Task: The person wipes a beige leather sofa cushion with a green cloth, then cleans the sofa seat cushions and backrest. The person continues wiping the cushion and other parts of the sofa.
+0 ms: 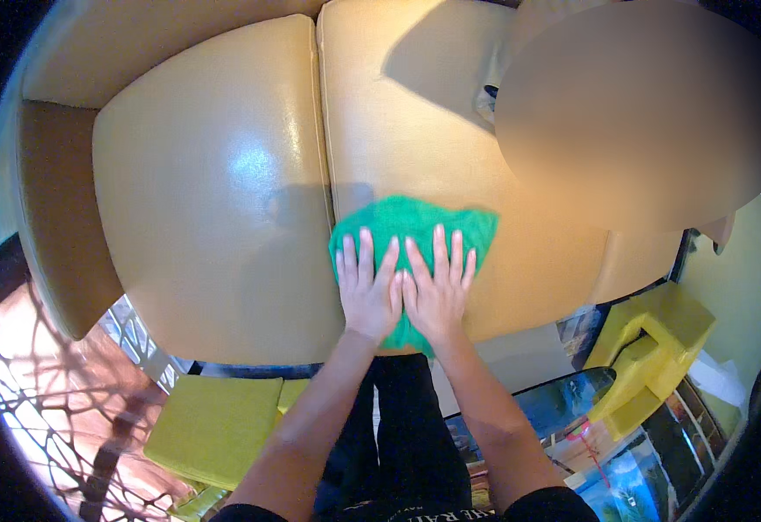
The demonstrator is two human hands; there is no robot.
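Note:
My left hand [370,290] and my right hand [439,287] lie flat, side by side, on a green cloth [413,212]. Their thumbs meet in the middle and the fingers are spread, not curled round the fabric. Under the cloth is the tan, leather-like right seat cushion [419,156] of a sofa, close to its front edge. The cloth's left side reaches the seam beside the left seat cushion [204,228], which shines under a light. Both hands hide part of the cloth.
The sofa's side panel [60,196] rises at the left. Below stand a green padded seat [217,424] and a lattice screen [47,404]. A yellow-green boxy object [654,352] with an opening stands lower right, near picture-covered items [628,483]. A blurred oval covers the upper right.

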